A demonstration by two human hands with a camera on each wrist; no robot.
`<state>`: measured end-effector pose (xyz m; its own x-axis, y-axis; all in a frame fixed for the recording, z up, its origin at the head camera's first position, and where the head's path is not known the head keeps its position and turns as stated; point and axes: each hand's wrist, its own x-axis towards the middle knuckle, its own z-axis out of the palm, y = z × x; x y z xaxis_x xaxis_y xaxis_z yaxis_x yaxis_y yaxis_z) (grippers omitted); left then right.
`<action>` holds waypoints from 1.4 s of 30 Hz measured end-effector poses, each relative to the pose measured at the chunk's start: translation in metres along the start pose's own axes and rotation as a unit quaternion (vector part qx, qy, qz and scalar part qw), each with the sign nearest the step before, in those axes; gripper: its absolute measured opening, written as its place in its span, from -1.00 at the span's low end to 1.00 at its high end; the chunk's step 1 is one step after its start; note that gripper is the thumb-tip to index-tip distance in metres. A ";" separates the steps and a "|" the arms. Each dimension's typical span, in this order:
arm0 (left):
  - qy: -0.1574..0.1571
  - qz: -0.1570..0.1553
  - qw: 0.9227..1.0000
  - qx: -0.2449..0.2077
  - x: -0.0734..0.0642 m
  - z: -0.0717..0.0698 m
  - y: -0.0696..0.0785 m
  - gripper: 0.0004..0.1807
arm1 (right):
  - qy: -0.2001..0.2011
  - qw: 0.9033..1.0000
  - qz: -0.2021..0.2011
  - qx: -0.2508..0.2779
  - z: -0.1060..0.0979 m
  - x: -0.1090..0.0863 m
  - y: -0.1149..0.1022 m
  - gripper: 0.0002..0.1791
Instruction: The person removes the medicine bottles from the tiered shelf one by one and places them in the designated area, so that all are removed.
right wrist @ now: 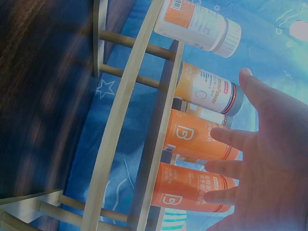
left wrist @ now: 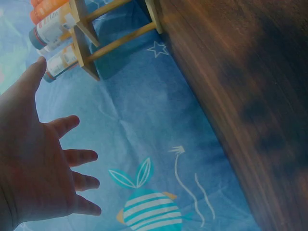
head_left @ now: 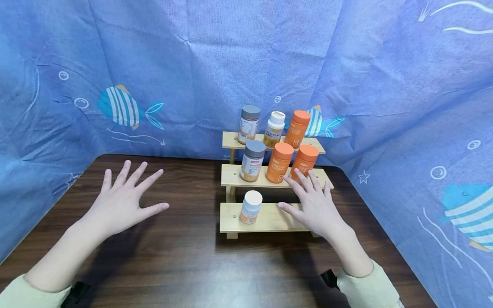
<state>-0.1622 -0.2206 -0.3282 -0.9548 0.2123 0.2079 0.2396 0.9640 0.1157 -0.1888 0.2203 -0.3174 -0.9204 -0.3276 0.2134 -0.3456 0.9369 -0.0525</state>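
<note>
My left hand (head_left: 121, 205) hovers over the left part of the table, fingers spread, holding nothing. The right hand (head_left: 317, 209), also spread and holding nothing, is in front of the right side of a three-step wooden rack (head_left: 269, 226). On its bottom step stands a white bottle (head_left: 251, 207). The middle step bears a grey-capped bottle (head_left: 253, 161) and two orange bottles (head_left: 280, 163), (head_left: 304, 159), the right one partly hidden by the right fingertips. Up top are another grey-capped bottle (head_left: 248, 124), a white-capped bottle (head_left: 274, 129) and an orange bottle (head_left: 298, 128).
The rack stands on a dark wooden table (head_left: 181, 256), toward its back right. A blue cloth (head_left: 200, 77) with fish prints hangs behind the table and along its sides. Each wrist wears a black strap below a pale green sleeve (head_left: 369, 286).
</note>
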 end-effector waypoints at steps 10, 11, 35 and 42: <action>0.008 0.002 1.000 -0.001 -0.001 0.000 -0.001 -0.02 | -0.006 1.000 -0.002 -0.003 -0.002 -0.001 -0.001 -0.16; 0.009 0.003 1.000 -0.001 -0.001 0.000 -0.001 -0.02 | -0.006 1.000 -0.002 -0.003 -0.003 -0.002 -0.001 -0.14; 0.032 0.015 0.999 -0.003 0.013 -0.015 0.009 -0.02 | 0.017 0.999 -0.005 0.031 -0.024 -0.004 0.013 -0.13; 0.046 0.025 0.999 -0.006 0.020 -0.026 0.017 -0.03 | 0.046 0.998 -0.014 0.038 -0.033 -0.003 0.021 -0.16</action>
<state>-0.1728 -0.2044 -0.2969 -0.9216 0.2446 0.3014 0.2897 0.9502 0.1149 -0.1868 0.2451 -0.2866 -0.8903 -0.3381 0.3051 -0.3879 0.9140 -0.1191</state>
